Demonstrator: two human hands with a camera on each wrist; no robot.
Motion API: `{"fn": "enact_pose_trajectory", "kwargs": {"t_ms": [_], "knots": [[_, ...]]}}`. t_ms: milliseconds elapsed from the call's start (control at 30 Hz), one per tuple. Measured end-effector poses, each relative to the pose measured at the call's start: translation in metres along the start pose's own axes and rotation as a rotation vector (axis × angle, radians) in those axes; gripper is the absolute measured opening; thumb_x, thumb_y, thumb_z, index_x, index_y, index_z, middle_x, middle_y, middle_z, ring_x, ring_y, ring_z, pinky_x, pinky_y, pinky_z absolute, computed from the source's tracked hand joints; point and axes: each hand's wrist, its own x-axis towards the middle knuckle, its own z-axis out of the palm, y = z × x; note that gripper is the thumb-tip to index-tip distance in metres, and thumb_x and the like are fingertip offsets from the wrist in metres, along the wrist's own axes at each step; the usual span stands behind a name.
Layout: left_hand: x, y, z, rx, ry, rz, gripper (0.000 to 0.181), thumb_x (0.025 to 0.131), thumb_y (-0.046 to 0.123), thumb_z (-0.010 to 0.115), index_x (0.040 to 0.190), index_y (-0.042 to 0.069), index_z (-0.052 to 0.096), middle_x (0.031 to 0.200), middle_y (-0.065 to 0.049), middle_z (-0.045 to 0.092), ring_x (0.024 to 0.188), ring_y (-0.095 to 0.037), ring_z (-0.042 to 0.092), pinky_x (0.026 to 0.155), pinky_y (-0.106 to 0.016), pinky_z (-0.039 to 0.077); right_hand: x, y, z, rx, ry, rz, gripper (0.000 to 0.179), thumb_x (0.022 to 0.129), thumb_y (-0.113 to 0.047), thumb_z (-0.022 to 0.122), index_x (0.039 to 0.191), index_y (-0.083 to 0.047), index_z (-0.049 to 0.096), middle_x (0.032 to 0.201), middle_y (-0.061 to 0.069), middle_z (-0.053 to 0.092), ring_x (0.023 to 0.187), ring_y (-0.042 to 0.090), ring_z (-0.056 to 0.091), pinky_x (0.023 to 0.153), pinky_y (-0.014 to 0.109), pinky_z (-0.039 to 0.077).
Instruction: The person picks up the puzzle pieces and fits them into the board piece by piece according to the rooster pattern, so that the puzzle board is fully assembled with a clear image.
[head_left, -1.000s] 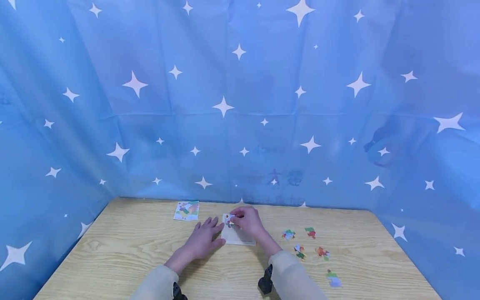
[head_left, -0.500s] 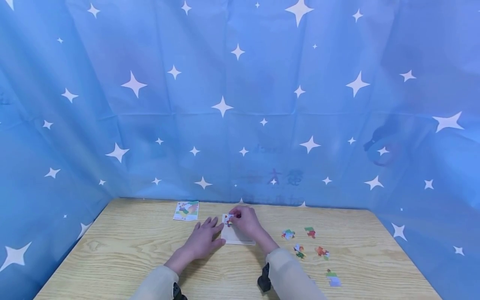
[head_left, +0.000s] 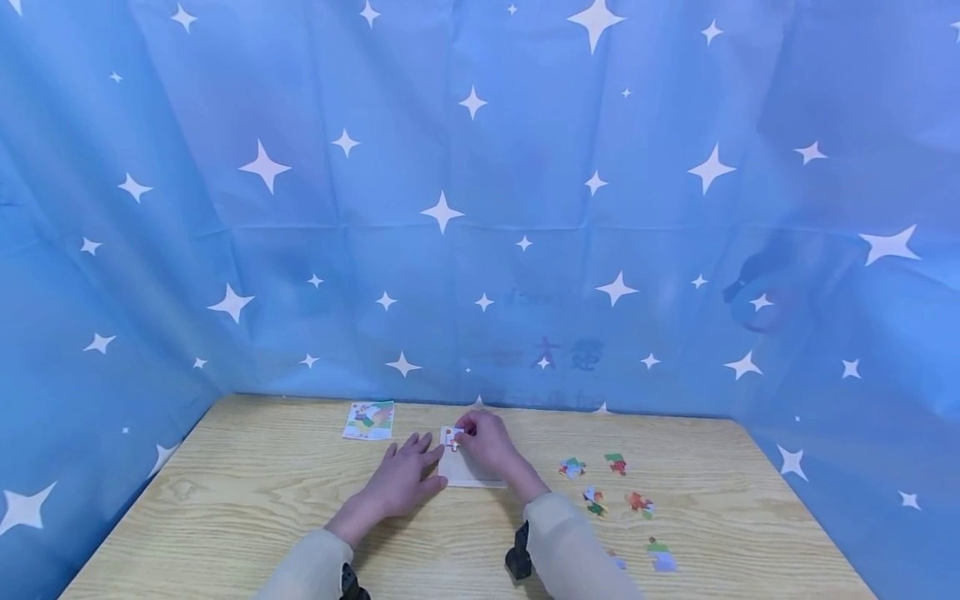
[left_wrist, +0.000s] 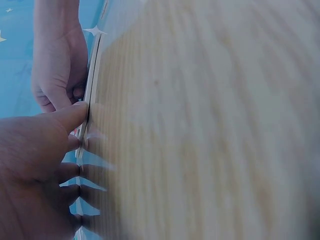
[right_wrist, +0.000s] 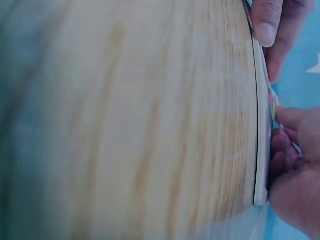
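Note:
A flat white puzzle board [head_left: 476,475] lies near the back middle of the table. At its upper left corner sits a small colourful jigsaw piece [head_left: 452,439]. My right hand [head_left: 489,443] reaches over the board from the right, and its thumb and fingertips pinch that piece at its right side. My left hand [head_left: 401,482] rests with spread fingers at the board's left edge, thumb and forefinger touching it. In the right wrist view the board [right_wrist: 261,125] is seen edge-on beside my right hand [right_wrist: 300,165]; the piece is mostly hidden there.
A square printed picture card [head_left: 369,421] lies at the back left. Several loose jigsaw pieces [head_left: 640,503] are scattered on the wooden table [head_left: 742,508] to the right. One more piece [head_left: 617,560] shows partly behind my right forearm. A blue star-patterned curtain [head_left: 480,208] rises behind the table.
My right fingers shift slightly at the piece in the board's corner. The left hand keeps its place. The whole head view drifts a little, and a loose piece beside the right sleeve shows more.

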Motion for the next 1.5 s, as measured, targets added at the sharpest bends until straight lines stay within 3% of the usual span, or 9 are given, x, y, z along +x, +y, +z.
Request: {"fn": "enact_pose_trajectory", "kwargs": {"t_ms": [367, 700, 900, 1133, 1500], "knots": [[0.001, -0.002, 0.0, 0.007, -0.006, 0.003, 0.054, 0.102, 0.031, 0.065, 0.143, -0.003, 0.057, 0.153, -0.032, 0.041, 0.143, -0.055, 0.032, 0.109, -0.077, 0.023, -0.001, -0.001, 0.0, -0.062, -0.039, -0.039, 0.005, 0.092, 0.002, 0.069, 0.093, -0.003, 0.069, 0.093, 0.003, 0.055, 0.085, 0.016, 0.055, 0.079, 0.032, 0.052], [-0.002, 0.004, -0.005, 0.006, -0.03, -0.006, 0.055, 0.101, 0.029, 0.066, 0.144, -0.004, 0.056, 0.153, -0.033, 0.042, 0.143, -0.055, 0.032, 0.11, -0.076, 0.022, -0.002, 0.002, -0.001, -0.054, -0.05, -0.051, 0.006, 0.094, -0.007, 0.073, 0.099, -0.004, 0.072, 0.093, 0.001, 0.059, 0.086, 0.015, 0.059, 0.079, 0.032, 0.053], [-0.001, 0.004, -0.004, 0.01, -0.018, -0.001, 0.053, 0.101, 0.028, 0.065, 0.144, -0.003, 0.056, 0.153, -0.032, 0.042, 0.144, -0.054, 0.032, 0.11, -0.076, 0.022, -0.004, 0.004, -0.008, -0.046, -0.104, -0.041, 0.019, 0.09, -0.017, 0.08, 0.106, -0.006, 0.075, 0.092, -0.001, 0.057, 0.083, 0.013, 0.054, 0.077, 0.031, 0.049], [-0.001, 0.006, -0.007, 0.006, -0.026, -0.005, 0.054, 0.101, 0.029, 0.066, 0.143, -0.003, 0.057, 0.152, -0.032, 0.042, 0.143, -0.053, 0.033, 0.11, -0.076, 0.023, -0.006, 0.006, -0.016, -0.072, -0.148, -0.101, 0.028, 0.088, -0.015, 0.081, 0.113, -0.004, 0.077, 0.09, 0.001, 0.056, 0.079, 0.012, 0.05, 0.073, 0.029, 0.046], [-0.001, 0.009, -0.009, 0.006, -0.045, -0.03, 0.054, 0.101, 0.029, 0.066, 0.144, -0.002, 0.057, 0.153, -0.031, 0.042, 0.144, -0.053, 0.032, 0.11, -0.075, 0.022, -0.004, 0.006, -0.015, -0.062, -0.157, -0.084, 0.026, 0.093, -0.016, 0.078, 0.116, -0.006, 0.078, 0.091, 0.0, 0.055, 0.08, 0.012, 0.052, 0.073, 0.03, 0.046]]}}
